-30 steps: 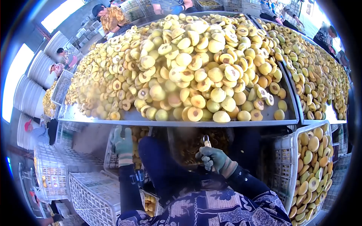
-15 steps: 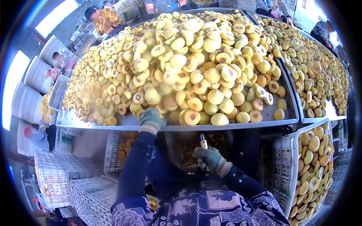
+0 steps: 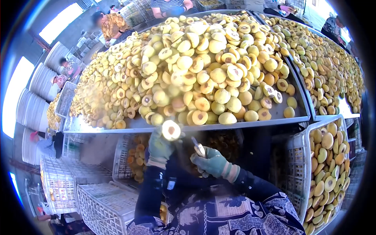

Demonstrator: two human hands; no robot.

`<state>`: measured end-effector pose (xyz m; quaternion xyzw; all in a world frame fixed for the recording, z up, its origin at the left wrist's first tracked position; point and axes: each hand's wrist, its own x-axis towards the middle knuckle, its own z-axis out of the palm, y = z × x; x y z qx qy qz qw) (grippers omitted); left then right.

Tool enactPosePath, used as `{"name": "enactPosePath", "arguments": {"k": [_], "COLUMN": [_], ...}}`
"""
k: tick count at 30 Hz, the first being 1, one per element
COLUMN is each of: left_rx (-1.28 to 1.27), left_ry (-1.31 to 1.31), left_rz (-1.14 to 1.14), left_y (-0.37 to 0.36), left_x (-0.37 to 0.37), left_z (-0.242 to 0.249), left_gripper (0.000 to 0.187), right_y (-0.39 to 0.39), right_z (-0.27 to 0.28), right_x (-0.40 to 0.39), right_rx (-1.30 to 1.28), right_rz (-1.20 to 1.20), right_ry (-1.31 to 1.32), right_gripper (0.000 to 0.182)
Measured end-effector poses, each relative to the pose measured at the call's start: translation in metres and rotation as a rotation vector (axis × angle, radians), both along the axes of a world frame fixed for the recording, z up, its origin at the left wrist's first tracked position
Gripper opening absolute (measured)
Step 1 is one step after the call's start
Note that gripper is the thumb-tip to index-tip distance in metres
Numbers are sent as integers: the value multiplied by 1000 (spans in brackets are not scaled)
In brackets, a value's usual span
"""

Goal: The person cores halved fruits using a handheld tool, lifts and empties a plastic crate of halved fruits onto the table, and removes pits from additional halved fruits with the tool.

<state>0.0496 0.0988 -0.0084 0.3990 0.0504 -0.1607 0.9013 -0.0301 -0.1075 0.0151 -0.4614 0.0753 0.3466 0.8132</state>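
Observation:
My left hand [image 3: 161,144], in a grey-green glove, grips a peach half [image 3: 171,130] with its cut side and brown centre facing up, just in front of the steel table's edge. My gloved right hand [image 3: 213,162] is closed around a small knife-like tool [image 3: 199,149] with a pale handle. Its narrow metal end points up and left toward the peach half, a short gap apart. Beyond both hands a big heap of halved yellow peaches [image 3: 184,62] covers the steel table [image 3: 250,124].
A plastic crate [image 3: 297,172] full of peach halves stands at my right. Another crate [image 3: 122,160] with orange fruit pieces is below on the left, beside white crates [image 3: 103,203]. A second heaped table [image 3: 325,66] adjoins at the right. Other people [image 3: 113,25] sit around the tables.
My left hand has drawn back from the heap toward me and now holds a peach half. My right hand has shifted slightly left, its tool now tilted toward the fruit.

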Motion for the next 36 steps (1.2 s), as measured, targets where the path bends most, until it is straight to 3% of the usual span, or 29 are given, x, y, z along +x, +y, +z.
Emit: {"name": "enactPosePath", "arguments": {"k": [8, 11, 19, 22, 26, 31, 34, 35, 36], "left_rx": [464, 540, 562, 501, 537, 567, 409, 377, 344], "left_ry": [-270, -327, -458, -347, -336, -382, -277, -248, -220], "left_rz": [137, 155, 319, 299, 321, 372, 444, 375, 306], "left_y": [-63, -70, -85, -80, -81, -78, -82, -79, -72], "left_x": [-49, -56, -73, -77, -79, -79, -79, -79, -79], "left_z": [5, 9, -3, -4, 0, -5, -5, -4, -3], "left_gripper": [60, 57, 46, 45, 43, 42, 43, 44, 45], "right_y": [-4, -7, 3, 2, 3, 7, 10, 10, 4], "right_z": [-14, -13, -18, -16, -22, -14, -30, -27, -22], "right_x": [-14, -19, -25, -26, -22, -21, -17, -17, -16], "right_rx": [-646, -734, -642, -634, -703, -610, -671, -705, -528], "right_rz": [-57, -68, -45, 21, 133, 165, 140, 122, 152], "right_ry": [-613, -674, -535, -524, -530, -392, -546, -621, -463], "right_gripper": [24, 26, 29, 34, 36, 33, 31, 30, 29]}}
